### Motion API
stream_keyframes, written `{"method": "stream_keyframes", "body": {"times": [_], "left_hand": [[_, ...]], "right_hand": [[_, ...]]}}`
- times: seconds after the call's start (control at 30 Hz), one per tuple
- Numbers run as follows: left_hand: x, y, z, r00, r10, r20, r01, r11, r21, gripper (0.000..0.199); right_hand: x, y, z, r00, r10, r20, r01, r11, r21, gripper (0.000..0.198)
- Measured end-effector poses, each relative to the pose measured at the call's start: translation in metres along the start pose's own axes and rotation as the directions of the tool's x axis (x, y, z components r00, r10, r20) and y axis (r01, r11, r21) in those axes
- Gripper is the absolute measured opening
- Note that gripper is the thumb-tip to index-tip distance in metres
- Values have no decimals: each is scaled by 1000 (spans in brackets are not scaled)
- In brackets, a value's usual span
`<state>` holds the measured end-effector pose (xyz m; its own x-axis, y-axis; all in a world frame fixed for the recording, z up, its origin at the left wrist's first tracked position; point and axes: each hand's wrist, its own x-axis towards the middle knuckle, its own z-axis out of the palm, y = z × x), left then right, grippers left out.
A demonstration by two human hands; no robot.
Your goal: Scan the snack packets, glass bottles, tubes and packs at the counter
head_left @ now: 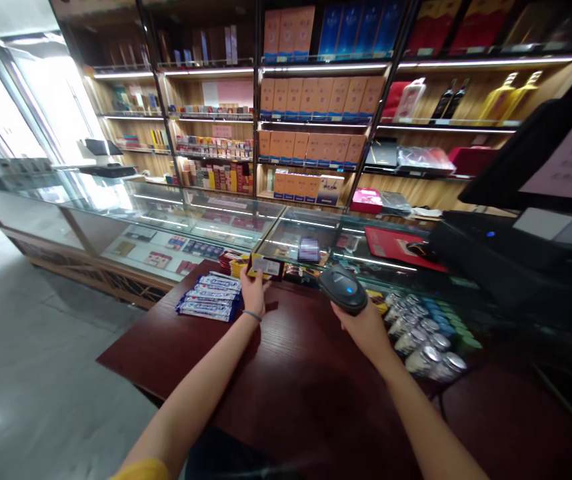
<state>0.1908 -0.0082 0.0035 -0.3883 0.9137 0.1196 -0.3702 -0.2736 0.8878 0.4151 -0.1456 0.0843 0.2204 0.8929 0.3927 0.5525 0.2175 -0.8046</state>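
My left hand (253,291) is closed on a small yellow and dark brown packet (265,267), whose pale label with a barcode faces me. In my right hand (366,328) is a black barcode scanner (343,289) with a blue light on top, its head towards the packet and apart from it. Left of my left hand lie several blue and white toothpaste-like long packs (211,297) in a pile. Behind them is a stack of red and yellow packets (233,261). Several small jars with silver lids (423,340) stand right of my right hand.
The dark red wooden table (286,373) meets a glass display counter (196,213) along its far side. A black checkout terminal (506,247) stands at the right, near a red mat (401,247). Shelves of boxes (311,97) line the back wall.
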Motion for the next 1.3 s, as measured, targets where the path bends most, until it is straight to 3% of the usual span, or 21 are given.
{"method": "stream_keyframes", "body": {"times": [0.1, 0.23, 0.47, 0.63, 0.87, 1.07, 1.3], "left_hand": [[-25, -20, 11, 952, -297, 78, 307, 916, -258, 31], [-38, -38, 5, 898, -411, 157, 440, 847, -299, 24], [-35, -48, -2, 907, -372, 199, 411, 883, -226, 26], [-37, -46, 0, 910, -358, 209, 405, 875, -266, 28], [-41, -40, 2, 900, -380, 214, 432, 840, -327, 22], [-39, -37, 4, 887, -436, 152, 458, 792, -404, 28], [-37, -40, 4, 906, -387, 172, 424, 835, -350, 42]], "right_hand": [[-1, 2, -2, 1000, 3, 22, -3, 1000, -22, 33], [0, 7, -2, 997, 3, 82, 3, 998, -69, 40], [-4, 15, 14, 944, 174, 279, -81, 946, -313, 49], [-5, 9, 17, 915, 198, 352, -56, 925, -375, 41], [-4, 6, 12, 914, 197, 354, -57, 928, -369, 37], [-2, 8, 8, 924, 189, 332, -69, 937, -342, 46], [5, 14, -6, 957, 135, 258, -65, 963, -261, 43]]}}
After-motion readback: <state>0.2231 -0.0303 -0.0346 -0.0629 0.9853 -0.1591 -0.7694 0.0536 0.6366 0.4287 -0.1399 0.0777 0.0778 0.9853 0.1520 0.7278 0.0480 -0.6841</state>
